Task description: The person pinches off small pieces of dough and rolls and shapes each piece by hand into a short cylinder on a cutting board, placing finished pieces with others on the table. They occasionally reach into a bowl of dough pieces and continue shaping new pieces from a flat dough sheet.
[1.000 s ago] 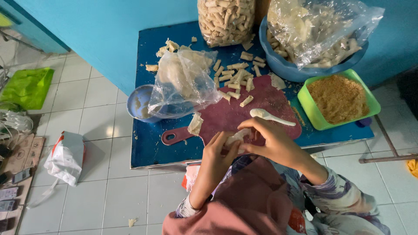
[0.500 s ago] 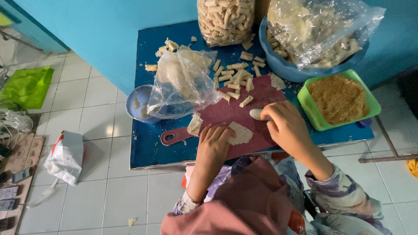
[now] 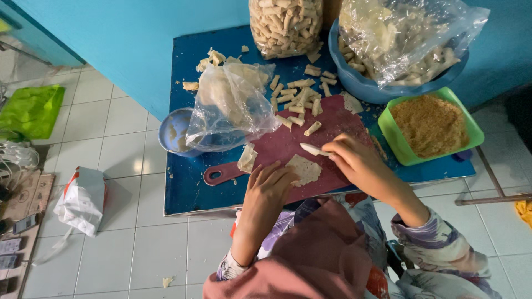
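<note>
Bearing everything, the counter [image 3: 177, 194]: blue and low, set against a blue wall at 12 o'clock.
Basin [image 3: 354, 83]: blue, at 1 o'clock on the counter, with a big clear sack of pale pieces in it.
Tray [image 3: 471, 119]: green, at 3 o'clock, filled with brown crumbs and just beside the basin.
Board [image 3: 277, 145]: dark red, in the middle of the counter, its handle pointing to 8 o'clock. Small rolled pieces [image 3: 299, 97] are scattered at its 12 o'clock edge.
Bag [image 3: 227, 105]: clear and crumpled, at 10 o'clock of the board, slumped over a small blue bowl [image 3: 169, 130].
Right hand [image 3: 354, 160]: a second ago it was down on the wrapper beside the other hand, and half a second ago it covered the spoon. Now it is closed around the spoon, wrist coming in from 4 o'clock and knuckles up.
Left hand [image 3: 271, 182]: it has stayed at the wrapper, forearm rising from 6 o'clock. The fingers are spread and flat, their tips touching the wrapper's 9 o'clock edge and gripping nothing.
Wrapper [image 3: 303, 169]: a pale thin sheet, flat on the board's 6 o'clock part between the two hands. With one hand gone, it is pinned from one side only.
White spoon [image 3: 313, 149]: lifted off the board, its tip pointing to 9 o'clock just above the wrapper's 12 o'clock edge. I cannot tell whether it touches.
</note>
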`<action>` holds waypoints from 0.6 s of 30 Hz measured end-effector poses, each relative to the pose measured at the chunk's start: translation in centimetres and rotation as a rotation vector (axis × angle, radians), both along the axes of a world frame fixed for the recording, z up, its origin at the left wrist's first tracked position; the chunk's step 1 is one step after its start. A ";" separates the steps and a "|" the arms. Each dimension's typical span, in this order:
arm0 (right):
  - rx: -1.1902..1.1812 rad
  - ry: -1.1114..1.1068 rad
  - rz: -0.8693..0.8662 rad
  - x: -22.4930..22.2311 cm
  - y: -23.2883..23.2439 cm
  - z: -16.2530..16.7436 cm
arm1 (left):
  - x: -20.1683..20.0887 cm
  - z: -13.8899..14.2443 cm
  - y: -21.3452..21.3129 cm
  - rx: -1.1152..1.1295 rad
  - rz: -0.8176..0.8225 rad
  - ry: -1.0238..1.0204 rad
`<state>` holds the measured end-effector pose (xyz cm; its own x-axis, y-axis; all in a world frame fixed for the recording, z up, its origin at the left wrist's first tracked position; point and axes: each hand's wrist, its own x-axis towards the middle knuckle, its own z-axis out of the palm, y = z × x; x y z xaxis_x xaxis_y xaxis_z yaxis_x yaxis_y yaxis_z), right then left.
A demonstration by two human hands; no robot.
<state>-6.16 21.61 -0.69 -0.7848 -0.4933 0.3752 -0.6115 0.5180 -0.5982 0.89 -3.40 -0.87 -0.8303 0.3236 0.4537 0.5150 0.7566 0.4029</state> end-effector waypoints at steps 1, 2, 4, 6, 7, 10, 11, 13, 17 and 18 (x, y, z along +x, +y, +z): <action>0.047 0.087 0.001 0.3 -0.5 0.0 | 0.2 0.1 -0.1 -0.025 0.005 0.000; 0.092 0.175 0.000 0.6 -1.1 0.0 | 0.3 0.2 -0.3 -0.052 0.007 0.002; 0.166 0.296 0.003 0.9 -1.9 0.0 | 0.4 0.3 -0.3 -0.076 0.009 0.001; 0.223 0.363 0.014 1.0 -2.6 -0.2 | 0.5 0.4 -0.3 -0.071 0.009 -0.004; 0.232 0.368 0.019 1.0 -2.9 -0.3 | 0.5 0.4 -0.3 -0.071 0.007 -0.002; 0.262 0.396 0.043 1.3 -3.4 -0.7 | 0.6 0.4 -0.4 -0.059 0.006 -0.002; 0.272 0.414 0.054 1.3 -3.5 -0.8 | 0.6 0.4 -0.4 -0.047 0.006 -0.005; 0.302 0.438 0.073 1.2 -3.4 -1.1 | 0.6 0.3 -0.4 -0.021 0.010 -0.012; 0.331 0.481 0.072 0.1 -3.0 -1.4 | 0.5 0.3 -0.3 0.006 0.011 -0.035; 0.330 0.502 0.068 -0.2 -2.9 -1.5 | 0.5 0.3 -0.3 0.008 0.011 -0.039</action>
